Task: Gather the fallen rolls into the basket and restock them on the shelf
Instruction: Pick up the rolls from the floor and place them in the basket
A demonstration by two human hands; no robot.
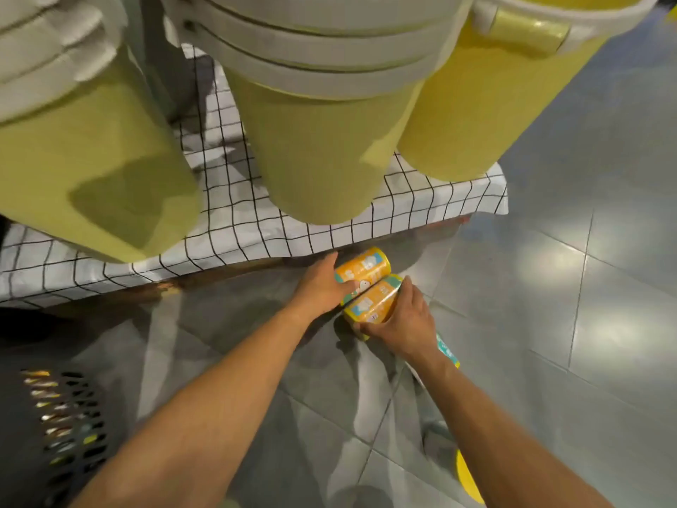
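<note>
Here we see both hands down at the floor [549, 324], just in front of the hanging edge of a checked cloth [256, 229]. Two orange rolls lie side by side on the tiles, touching along their length and angled up toward the right. The left grip [322, 284] wraps the far roll [362, 267] at its near end, thumb on top by the cloth edge and fingers curled in between the two rolls. The right grip [399, 320] clasps the near roll [373, 302] from the right side, fingers arched over its far end and thumb tucked under the near end. Each roll sits between thumb and fingers of its own grip; whether either is lifted off the tiles we cannot tell.

A teal-and-white wrapper [448, 352] shows from under the right wrist, mostly hidden. The black basket [73, 416] stands at lower left, well apart from the rolls, with yellowish bits showing through its holes. Tall yellow-green bins [322, 159] stand on the cloth above. A yellow shape [470, 482] lies by the right forearm; we cannot tell what it is.
</note>
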